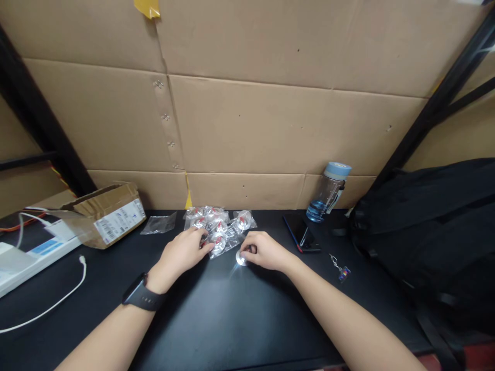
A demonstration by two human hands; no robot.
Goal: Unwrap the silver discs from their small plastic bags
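at your far left, a white power strip (42, 256) lies on the black counter (216, 319), with a white cable (58, 303) curving across the surface in front of it. just beside the strip sits an open cardboard box (116, 219) with a white label on its side, then a flat clear plastic bag (159, 223). your left hand (183, 252), with a black watch (144, 294) on its wrist, has its fingers bent at the near left edge of the bagged pieces (219, 226), a cluster of shiny rounds with red parts in clear wrapping; you cannot tell from this view whether it grips one. just right of the cluster's near end, a shiny round piece (241, 259) is at the counter, and your right hand (265, 250) pinches it between thumb and curled fingers. farther right lies a dark phone (299, 231), with a blue-lidded bottle (328, 193) upright behind it and a small charm (342, 272) nearer you. a black backpack (433, 237) fills the right edge.
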